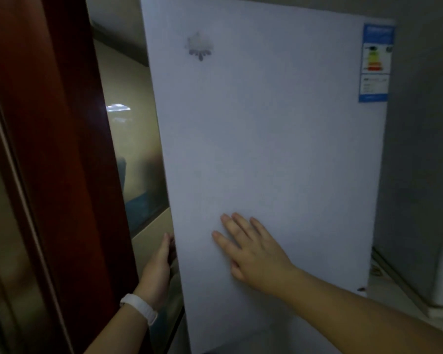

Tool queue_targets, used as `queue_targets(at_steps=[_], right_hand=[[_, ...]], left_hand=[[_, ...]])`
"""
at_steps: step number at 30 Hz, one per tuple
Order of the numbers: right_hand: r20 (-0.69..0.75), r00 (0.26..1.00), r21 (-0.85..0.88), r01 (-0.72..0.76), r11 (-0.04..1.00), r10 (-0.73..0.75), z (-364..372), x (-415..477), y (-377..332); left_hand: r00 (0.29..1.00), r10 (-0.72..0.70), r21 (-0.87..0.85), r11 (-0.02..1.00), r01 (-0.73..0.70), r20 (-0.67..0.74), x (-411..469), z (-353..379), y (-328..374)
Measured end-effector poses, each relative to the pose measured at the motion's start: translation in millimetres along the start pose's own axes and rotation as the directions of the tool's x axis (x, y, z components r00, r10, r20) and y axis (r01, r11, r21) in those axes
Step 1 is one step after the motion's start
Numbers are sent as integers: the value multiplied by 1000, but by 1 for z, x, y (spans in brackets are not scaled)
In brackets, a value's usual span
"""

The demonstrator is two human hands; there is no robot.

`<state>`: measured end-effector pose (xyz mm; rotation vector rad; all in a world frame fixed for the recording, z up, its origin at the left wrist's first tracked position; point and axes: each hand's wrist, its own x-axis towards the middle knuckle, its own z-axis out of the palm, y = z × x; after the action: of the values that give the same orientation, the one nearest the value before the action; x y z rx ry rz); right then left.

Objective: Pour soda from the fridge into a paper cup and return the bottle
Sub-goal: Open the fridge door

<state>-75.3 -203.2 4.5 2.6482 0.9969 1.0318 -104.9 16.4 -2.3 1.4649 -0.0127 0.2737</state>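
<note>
Head view: the white fridge door fills most of the frame, seen face-on and slightly tilted. The right hand lies flat against the lower part of the door, palm on the panel and fingers spread apart, gripping nothing. The left hand reaches along the door's left edge; its fingertips curl around that edge and pass out of sight behind it, so whether they are clamped on the edge cannot be told. A white wristband circles the left wrist. A grey flower-like emblem sits near the door's upper left, and a blue-bordered energy label with coloured bars is stuck at its upper right; the label's text is too blurred to read. Left of the fridge stands a dark red wooden frame, and between frame and door a glossy beige surface reflects a light. A grey wall rises to the right. The soda bottle and paper cup are not in view, and whether the door is fully shut cannot be judged.
</note>
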Motion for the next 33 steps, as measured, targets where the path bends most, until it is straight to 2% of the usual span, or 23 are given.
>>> queue_targets(at_steps=[7, 10, 13, 16, 19, 24, 30, 33], right_hand=[[55, 967, 138, -256, 957, 251, -34, -45, -53], [44, 938, 175, -346, 922, 343, -61, -66, -74], [102, 909, 267, -417, 869, 405, -88, -92, -86], [64, 902, 297, -425, 855, 427, -110, -118, -93], [45, 866, 318, -485, 815, 498, -132, -147, -100], [7, 835, 310, -525, 793, 550, -165, -181, -113], [-149, 783, 349, -530, 773, 604, -189, -199, -110], [-180, 756, 395, -531, 750, 630, -200, -212, -103]], left_hand=[[989, 47, -40, 998, -42, 140, -51, 1, 2], [986, 26, -69, 997, -15, 164, -71, 2, 0], [970, 14, -59, 998, 1, 243, -91, 7, 6], [954, 66, 10, 997, -72, 292, -114, 20, 13], [946, 98, 104, 985, -136, 308, -139, 33, 18], [909, 56, 33, 997, -76, 414, -171, 66, 25], [886, -12, 13, 1000, 7, 463, -217, 110, 31], [875, 23, 39, 998, -48, 484, -233, 131, 33]])
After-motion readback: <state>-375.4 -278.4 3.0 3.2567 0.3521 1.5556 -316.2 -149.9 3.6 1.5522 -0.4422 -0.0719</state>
